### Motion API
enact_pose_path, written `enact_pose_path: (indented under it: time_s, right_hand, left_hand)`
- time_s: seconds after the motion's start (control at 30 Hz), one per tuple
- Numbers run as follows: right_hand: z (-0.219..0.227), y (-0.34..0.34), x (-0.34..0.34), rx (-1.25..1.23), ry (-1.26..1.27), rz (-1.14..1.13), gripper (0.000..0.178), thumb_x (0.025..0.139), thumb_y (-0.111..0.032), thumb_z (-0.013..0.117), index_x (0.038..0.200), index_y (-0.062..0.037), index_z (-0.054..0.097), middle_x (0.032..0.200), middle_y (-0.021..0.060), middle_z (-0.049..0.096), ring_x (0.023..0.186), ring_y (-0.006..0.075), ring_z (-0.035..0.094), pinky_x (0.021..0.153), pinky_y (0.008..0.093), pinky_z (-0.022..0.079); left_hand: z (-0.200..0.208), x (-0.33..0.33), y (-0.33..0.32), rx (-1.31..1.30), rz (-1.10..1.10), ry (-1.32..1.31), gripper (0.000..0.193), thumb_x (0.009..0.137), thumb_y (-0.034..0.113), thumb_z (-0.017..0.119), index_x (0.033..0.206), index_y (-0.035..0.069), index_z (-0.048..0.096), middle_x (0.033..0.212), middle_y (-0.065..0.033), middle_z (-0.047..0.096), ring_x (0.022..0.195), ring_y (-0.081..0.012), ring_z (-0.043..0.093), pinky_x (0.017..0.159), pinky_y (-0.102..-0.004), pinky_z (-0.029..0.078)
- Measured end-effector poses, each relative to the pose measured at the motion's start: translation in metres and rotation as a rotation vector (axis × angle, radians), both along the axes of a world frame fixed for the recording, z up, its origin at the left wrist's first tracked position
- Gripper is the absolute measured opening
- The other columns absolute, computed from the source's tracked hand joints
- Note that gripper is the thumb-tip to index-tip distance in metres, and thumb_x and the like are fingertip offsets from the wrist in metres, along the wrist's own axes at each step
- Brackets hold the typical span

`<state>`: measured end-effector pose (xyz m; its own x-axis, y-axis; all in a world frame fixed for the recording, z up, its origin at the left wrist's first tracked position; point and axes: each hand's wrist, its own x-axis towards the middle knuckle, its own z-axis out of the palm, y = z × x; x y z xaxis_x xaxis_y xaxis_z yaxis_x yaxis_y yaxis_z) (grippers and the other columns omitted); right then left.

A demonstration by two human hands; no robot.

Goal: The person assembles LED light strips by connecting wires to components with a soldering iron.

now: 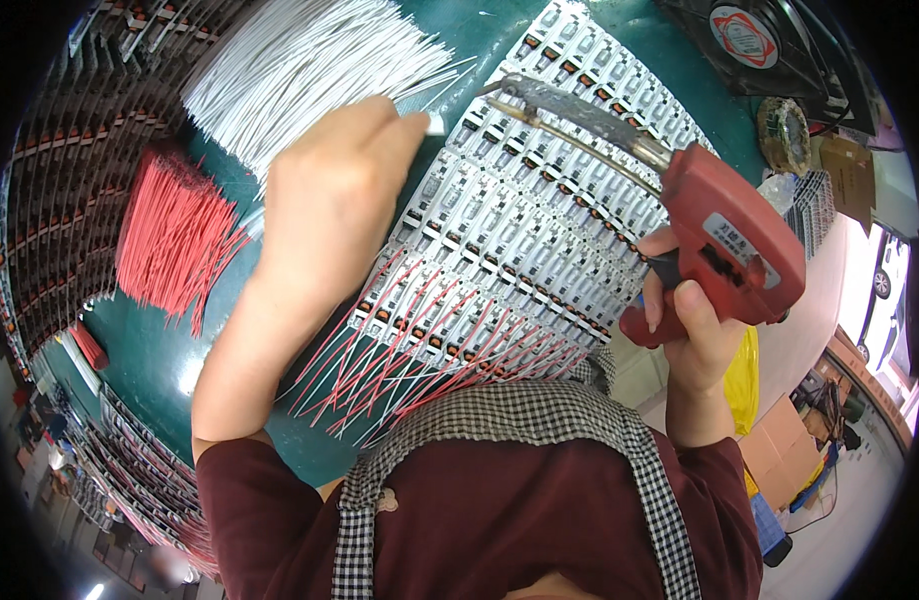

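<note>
My right hand point(701, 330) grips a red soldering gun point(739, 225) by its handle. The gun's metal shaft and tip reach left over a panel of small circuit boards point(539, 200), set in rows with black and orange parts. My left hand point(334, 185) is closed, knuckles up, left of the panel's far part and by a bundle of white wires point(309, 75). A small white piece point(436, 124) shows at its fingertips, but what they pinch is hidden. Red and white wires point(409, 360) trail from the panel's near edge toward my apron.
A bundle of red wires point(174, 240) lies on the green table point(139, 350), left of my left forearm. More board panels point(69, 200) line the far left. A black fan-like unit point(744, 40) and a tape roll point(782, 135) stand at the back right.
</note>
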<state>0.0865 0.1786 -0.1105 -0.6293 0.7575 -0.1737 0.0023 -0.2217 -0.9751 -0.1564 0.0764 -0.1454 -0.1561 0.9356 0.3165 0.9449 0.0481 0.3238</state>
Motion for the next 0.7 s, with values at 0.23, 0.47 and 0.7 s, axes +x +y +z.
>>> enact_pose_path:
  time_s: [0.23,0.47,0.7]
  right_hand:
    - [0.002,-0.005,0.000,-0.098,-0.086,0.096,0.043,0.077,-0.010,0.061,0.115,0.0010,0.044,0.095,0.0144,0.058,0.059,0.0091,0.051,0.050,0.0198,0.042]
    - [0.003,-0.007,0.004,-0.125,-0.190,0.107,0.040,0.076,-0.011,0.064,0.112,-0.0007,0.048,0.090,0.0079,0.059,0.066,0.0094,0.053,0.057,0.0217,0.044]
    - [0.002,-0.010,0.006,-0.060,-0.281,0.132,0.032,0.073,-0.011,0.068,0.102,-0.0022,0.055,0.086,0.0049,0.060,0.080,0.0131,0.056,0.069,0.0264,0.045]
  left_hand:
    - [-0.009,0.014,-0.011,-0.059,-0.056,-0.018,0.023,0.064,0.003,0.054,0.087,0.002,0.057,0.074,-0.0067,0.048,0.065,-0.0214,0.052,0.054,-0.0305,0.045]
    - [-0.012,0.016,-0.010,0.004,-0.053,0.057,0.022,0.063,0.004,0.057,0.085,0.002,0.057,0.074,-0.0053,0.047,0.063,-0.0179,0.051,0.052,-0.0275,0.045]
    - [-0.013,0.018,-0.010,-0.016,-0.039,0.077,0.021,0.063,0.004,0.057,0.084,0.002,0.057,0.073,-0.0051,0.047,0.062,-0.0171,0.051,0.051,-0.0272,0.045]
